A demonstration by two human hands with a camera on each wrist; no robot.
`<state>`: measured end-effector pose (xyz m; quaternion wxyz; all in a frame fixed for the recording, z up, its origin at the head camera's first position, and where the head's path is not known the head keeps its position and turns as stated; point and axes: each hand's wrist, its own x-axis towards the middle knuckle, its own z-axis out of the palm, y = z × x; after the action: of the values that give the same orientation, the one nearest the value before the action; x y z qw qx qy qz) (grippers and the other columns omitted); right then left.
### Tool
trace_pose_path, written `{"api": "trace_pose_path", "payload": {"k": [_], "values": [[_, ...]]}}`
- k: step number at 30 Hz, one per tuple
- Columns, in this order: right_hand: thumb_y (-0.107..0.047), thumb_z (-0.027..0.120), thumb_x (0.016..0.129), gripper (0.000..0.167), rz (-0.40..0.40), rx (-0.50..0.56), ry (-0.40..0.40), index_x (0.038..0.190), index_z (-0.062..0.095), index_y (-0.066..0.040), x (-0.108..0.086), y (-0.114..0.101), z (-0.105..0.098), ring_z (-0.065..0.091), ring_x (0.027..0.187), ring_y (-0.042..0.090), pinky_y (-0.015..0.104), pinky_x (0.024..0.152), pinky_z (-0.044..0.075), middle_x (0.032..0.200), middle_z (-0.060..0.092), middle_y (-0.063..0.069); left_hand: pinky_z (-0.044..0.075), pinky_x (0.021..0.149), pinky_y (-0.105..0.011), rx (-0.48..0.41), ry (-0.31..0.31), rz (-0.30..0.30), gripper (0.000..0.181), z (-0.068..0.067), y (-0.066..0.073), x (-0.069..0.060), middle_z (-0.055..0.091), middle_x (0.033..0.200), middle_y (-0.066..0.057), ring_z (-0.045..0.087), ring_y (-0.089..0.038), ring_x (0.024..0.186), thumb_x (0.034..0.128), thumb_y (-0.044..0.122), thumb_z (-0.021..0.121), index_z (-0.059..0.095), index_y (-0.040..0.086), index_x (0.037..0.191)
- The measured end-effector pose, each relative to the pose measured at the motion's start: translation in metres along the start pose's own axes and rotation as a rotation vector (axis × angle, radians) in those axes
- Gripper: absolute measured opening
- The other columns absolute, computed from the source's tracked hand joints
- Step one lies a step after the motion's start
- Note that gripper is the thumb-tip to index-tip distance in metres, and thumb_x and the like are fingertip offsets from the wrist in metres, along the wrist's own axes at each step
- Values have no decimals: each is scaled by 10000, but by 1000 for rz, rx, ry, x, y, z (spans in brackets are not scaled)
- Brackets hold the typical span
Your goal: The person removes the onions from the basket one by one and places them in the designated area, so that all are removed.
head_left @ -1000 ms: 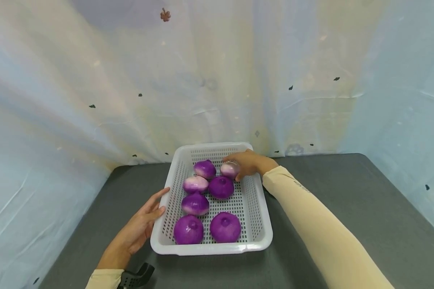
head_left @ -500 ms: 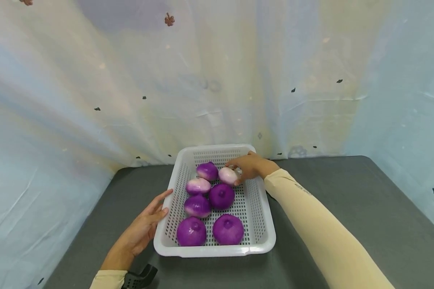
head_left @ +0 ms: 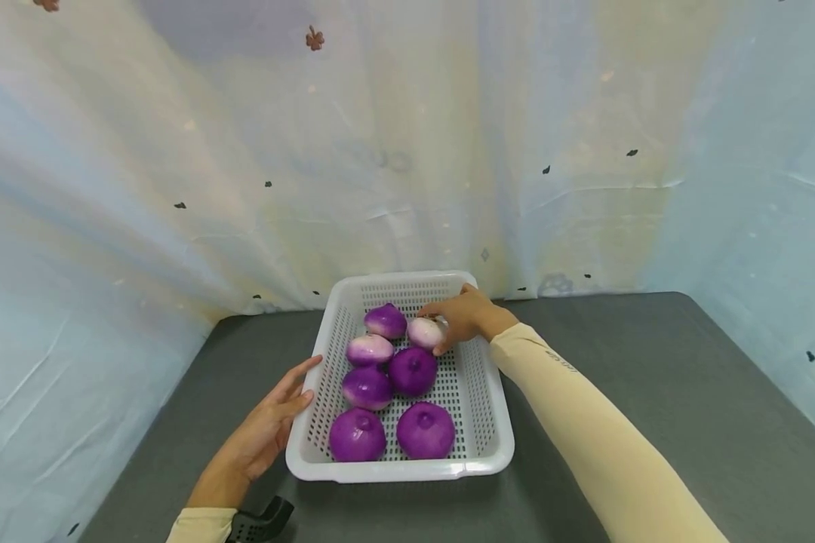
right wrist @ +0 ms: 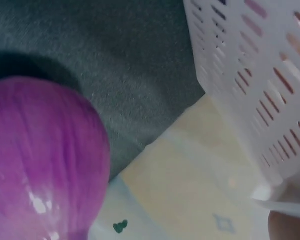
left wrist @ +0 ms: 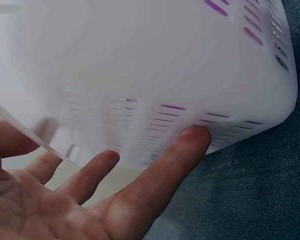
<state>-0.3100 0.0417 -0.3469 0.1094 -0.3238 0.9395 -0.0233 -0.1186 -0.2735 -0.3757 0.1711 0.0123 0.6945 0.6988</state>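
A white perforated plastic basket (head_left: 401,471) holds several purple onions, some with pale undersides turned outward. At its back right, my right hand (head_left: 465,313) grips a pale-sided onion (head_left: 424,332) between thumb and fingers. That onion sits beside a purple onion (head_left: 385,321) and behind a darker one (head_left: 413,371). My left hand (head_left: 254,437) rests against the basket's left side with its fingers extended; the left wrist view shows its fingertips (left wrist: 197,137) touching the slotted wall (left wrist: 140,60). A large purple onion (right wrist: 45,160) fills the left of the right wrist view, outside the basket wall (right wrist: 240,75).
The basket stands on a dark grey table (head_left: 604,362), close to its back edge. A pale patterned curtain (head_left: 407,151) hangs behind the table and along both sides. A black wrist strap (head_left: 261,520) sits on my left wrist.
My right hand has turned the gripped onion so its whiter side shows, and moved it slightly left and nearer. The dark onion in front has shifted slightly nearer. My left hand stays at the basket.
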Motion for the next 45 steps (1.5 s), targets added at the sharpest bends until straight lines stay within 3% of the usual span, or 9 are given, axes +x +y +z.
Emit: {"api": "trace_pose_path", "payload": {"k": [5, 9, 15, 18, 23, 35, 45], "values": [[-470, 835, 761, 783, -43, 64, 21, 1453, 499, -325, -3, 5, -2, 585, 1180, 164, 463, 1142, 211, 1381, 617, -39, 538, 913, -396, -6, -14, 18, 602, 1, 0, 2, 131, 1658, -142, 577, -156, 1220, 1077, 304, 422, 118, 306, 1596], [-378, 836, 787, 801, -73, 167, 14, 1490, 461, -296, -11, 10, -5, 492, 1320, 240, 527, 1173, 203, 1479, 537, 17, 543, 913, -398, -15, -51, 37, 613, 4, -2, 5, 107, 1658, -174, 578, -168, 1223, 1078, 297, 420, 100, 285, 1601], [-283, 822, 820, 790, -203, 289, 104, 1502, 445, -159, -21, 15, -16, 450, 1373, 335, 536, 1094, 393, 1534, 450, 114, 546, 907, -411, -14, -38, 35, 602, 5, -3, 9, 143, 1653, -169, 587, -167, 1213, 1076, 287, 426, 123, 293, 1597], [-262, 843, 800, 788, -216, 371, 157, 1484, 468, -151, -26, 17, -22, 474, 1338, 324, 500, 1056, 437, 1506, 468, 109, 544, 910, -419, -11, -21, 31, 599, 5, -2, 11, 161, 1653, -151, 580, -185, 1226, 1071, 297, 438, 142, 302, 1592], [-256, 848, 798, 798, -201, 451, 176, 1490, 455, -187, -40, 20, -31, 508, 1271, 314, 482, 1012, 460, 1479, 469, 94, 541, 917, -438, -4, -15, 25, 602, 6, -2, 12, 163, 1655, -154, 566, -219, 1251, 1070, 298, 439, 141, 302, 1594], [-302, 874, 762, 814, -205, 417, 242, 1456, 474, -157, -82, 14, -38, 572, 1198, 274, 492, 986, 489, 1432, 545, 30, 545, 905, -412, -14, -13, 24, 601, 4, -1, 11, 133, 1665, -121, 567, -195, 1237, 1072, 301, 437, 138, 303, 1593], [-445, 855, 757, 833, -99, 444, 323, 1461, 458, -243, -125, 8, -36, 575, 1186, 213, 456, 955, 495, 1388, 566, -16, 545, 898, -400, -30, -1, 6, 587, 3, -1, 9, 138, 1666, -82, 565, -182, 1237, 1076, 285, 427, 145, 314, 1590]]}}
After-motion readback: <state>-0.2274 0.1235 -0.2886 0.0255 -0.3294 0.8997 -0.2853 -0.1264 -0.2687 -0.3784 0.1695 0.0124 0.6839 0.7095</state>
